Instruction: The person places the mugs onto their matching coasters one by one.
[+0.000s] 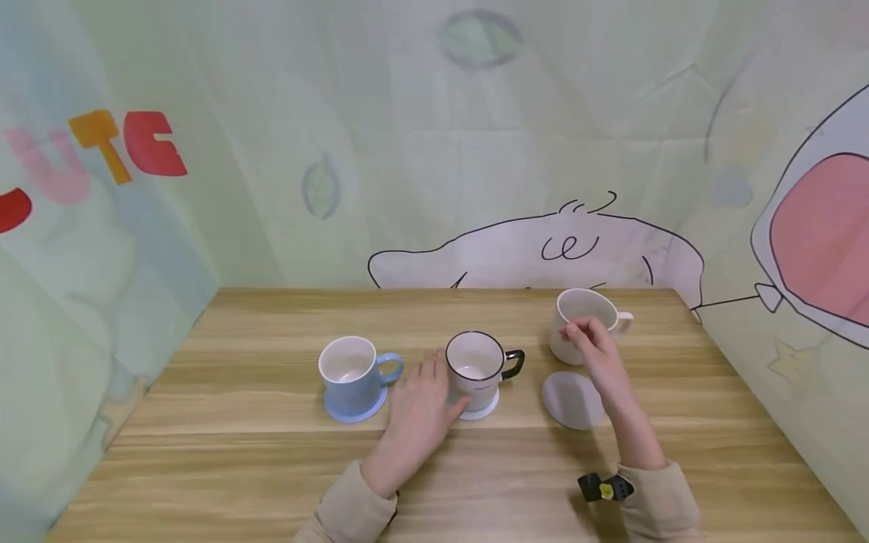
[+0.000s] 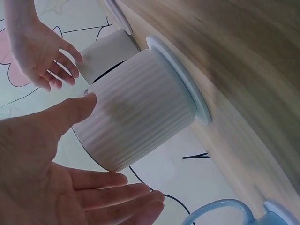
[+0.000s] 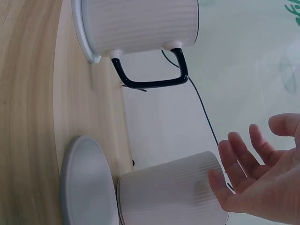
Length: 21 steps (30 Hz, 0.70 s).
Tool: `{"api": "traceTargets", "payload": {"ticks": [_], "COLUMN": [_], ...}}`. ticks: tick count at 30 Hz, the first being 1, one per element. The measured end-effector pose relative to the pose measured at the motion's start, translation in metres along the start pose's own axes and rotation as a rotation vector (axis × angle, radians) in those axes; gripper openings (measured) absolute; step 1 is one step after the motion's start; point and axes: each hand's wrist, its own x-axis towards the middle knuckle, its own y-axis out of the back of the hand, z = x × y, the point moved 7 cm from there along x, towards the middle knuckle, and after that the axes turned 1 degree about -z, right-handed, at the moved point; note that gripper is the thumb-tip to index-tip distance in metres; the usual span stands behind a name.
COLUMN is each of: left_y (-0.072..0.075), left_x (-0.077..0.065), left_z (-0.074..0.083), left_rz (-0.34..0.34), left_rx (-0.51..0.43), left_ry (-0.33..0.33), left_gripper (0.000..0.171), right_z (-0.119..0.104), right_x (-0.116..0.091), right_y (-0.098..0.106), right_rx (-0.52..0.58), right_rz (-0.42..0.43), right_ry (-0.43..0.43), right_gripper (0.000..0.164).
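From my remote seat I'm watching the left hand (image 1: 419,403) lying at the lower centre of the frame, fingers straight and gripping nothing, spreading beside the black-rimmed mug (image 1: 483,394), which is sitting on a pale coaster (image 1: 480,412); whether skin is touching it I cannot tell. At the right of the frame, the right hand (image 1: 603,366) is hovering by the white mug (image 1: 560,341), fingers loosely bent and holding nothing. That mug is standing on the table (image 1: 204,422), just behind a bare grey coaster (image 1: 570,401). At centre left, the blue mug (image 1: 348,383) is resting on a blue coaster (image 1: 356,415).

I'm judging that a sideways nudge from the left hand could be sliding the black-rimmed mug off its coaster, or its fingers could be catching the blue handle (image 1: 392,368). A one-sided push near the rim could be tipping the white mug; the grey coaster's edge could be snagging its base.
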Motion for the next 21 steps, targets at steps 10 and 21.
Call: {"api": "traceTargets", "payload": {"ticks": [10, 21], "left_y": [0.005, 0.013], "left_x": [0.004, 0.010], "left_z": [0.005, 0.021], "left_rz": [-0.010, 0.037], "left_rx": [-0.018, -0.039], "left_ry": [0.000, -0.018], "left_gripper": [0.086, 0.088], "right_z": [0.003, 0.008], "right_x": [0.001, 0.003], "right_y": [0.015, 0.017], "right_rx": [0.016, 0.007], "right_rz": [0.032, 0.030], "right_ry": [-0.023, -0.032], "right_gripper": [0.024, 0.023]}}
